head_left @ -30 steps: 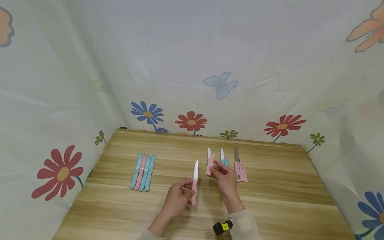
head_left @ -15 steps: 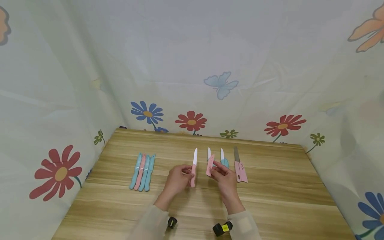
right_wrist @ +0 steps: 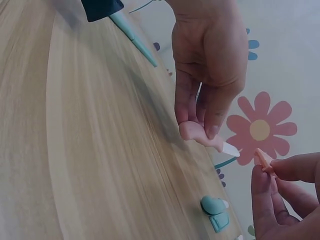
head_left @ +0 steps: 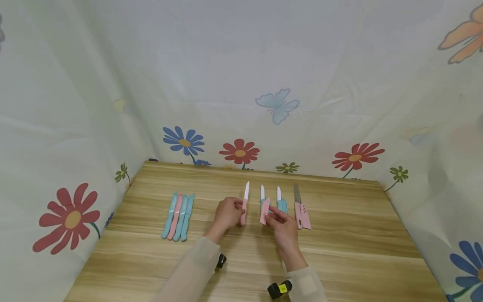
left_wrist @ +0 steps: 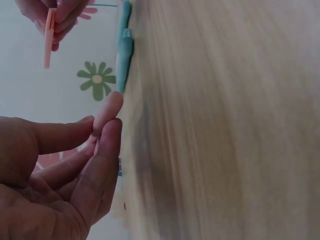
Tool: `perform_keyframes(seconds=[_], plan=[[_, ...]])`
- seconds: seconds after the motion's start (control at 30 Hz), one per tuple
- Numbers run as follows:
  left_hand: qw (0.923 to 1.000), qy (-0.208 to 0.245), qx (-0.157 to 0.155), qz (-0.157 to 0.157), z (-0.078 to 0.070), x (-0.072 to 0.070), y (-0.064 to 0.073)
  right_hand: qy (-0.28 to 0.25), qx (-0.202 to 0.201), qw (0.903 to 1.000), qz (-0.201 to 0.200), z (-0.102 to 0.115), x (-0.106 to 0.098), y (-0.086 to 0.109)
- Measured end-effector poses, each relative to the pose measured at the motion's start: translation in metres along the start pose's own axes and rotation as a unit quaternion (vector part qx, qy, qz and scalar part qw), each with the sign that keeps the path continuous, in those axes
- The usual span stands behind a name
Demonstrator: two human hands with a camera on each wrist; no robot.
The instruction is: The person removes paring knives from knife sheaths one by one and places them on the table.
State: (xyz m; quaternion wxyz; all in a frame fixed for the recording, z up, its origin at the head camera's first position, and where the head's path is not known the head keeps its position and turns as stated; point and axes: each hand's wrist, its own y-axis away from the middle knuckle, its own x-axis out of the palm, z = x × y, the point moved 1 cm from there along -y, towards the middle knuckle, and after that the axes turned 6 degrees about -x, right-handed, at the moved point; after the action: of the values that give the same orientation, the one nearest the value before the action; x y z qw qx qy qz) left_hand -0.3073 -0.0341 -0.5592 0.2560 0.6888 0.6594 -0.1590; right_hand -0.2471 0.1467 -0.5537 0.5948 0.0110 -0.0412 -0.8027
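Observation:
My left hand (head_left: 228, 214) pinches the pink handle of a small knife (head_left: 244, 212), its white blade bare and pointing away from me. The rounded handle end (left_wrist: 107, 111) shows between thumb and fingers in the left wrist view. To the right, my right hand (head_left: 284, 230) holds a pink blade sheath (head_left: 265, 212) between thumb and fingers. In the right wrist view the knife (right_wrist: 197, 134) and the sheath (right_wrist: 263, 161) are apart, both raised off the table. Behind the sheath lies a teal knife (head_left: 262, 193) with a white blade, its handle partly hidden.
Another teal knife (head_left: 279, 195) lies beside its sheath. Right of it are a pink knife (head_left: 298, 207) with a grey blade and a wide pink sheath (head_left: 306, 217). Several sheathed teal and pink knives (head_left: 178, 216) lie side by side on the wooden table (head_left: 339, 260) at left.
My left hand has moved forward, carrying the pink knife farther from me toward the row of bare knives. My right hand and the sheath have stayed nearly in place, the sheath tilting slightly.

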Motion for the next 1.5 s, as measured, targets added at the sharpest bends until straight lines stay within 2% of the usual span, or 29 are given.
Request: perform_keyframes(seconds=[0.4, 0.7, 0.87, 1.1, 1.37, 1.5], plan=[[0.9996, -0.019, -0.014, -0.014, 0.006, 0.010, -0.018, 0.072, -0.034, 0.9968, -0.005, -0.006, 0.005, -0.002], [0.9982, -0.051, -0.027, -0.018, 0.004, 0.011, -0.026, 0.155, -0.052, 0.9865, 0.016, -0.007, 0.015, -0.010], [0.9979, -0.053, -0.035, -0.015, 0.001, 0.011, -0.028, 0.226, -0.086, 0.9699, 0.033, -0.009, 0.024, -0.017], [0.9973, -0.065, -0.027, -0.021, -0.002, 0.010, -0.028, 0.326, -0.123, 0.9353, 0.063, -0.007, 0.039, -0.030], [0.9972, -0.067, -0.015, -0.028, -0.003, 0.009, -0.028, 0.404, -0.157, 0.8985, 0.071, -0.002, 0.054, -0.037], [0.9968, -0.071, -0.005, -0.035, -0.003, 0.011, -0.027, 0.424, -0.162, 0.8884, 0.066, -0.004, 0.057, -0.039]])
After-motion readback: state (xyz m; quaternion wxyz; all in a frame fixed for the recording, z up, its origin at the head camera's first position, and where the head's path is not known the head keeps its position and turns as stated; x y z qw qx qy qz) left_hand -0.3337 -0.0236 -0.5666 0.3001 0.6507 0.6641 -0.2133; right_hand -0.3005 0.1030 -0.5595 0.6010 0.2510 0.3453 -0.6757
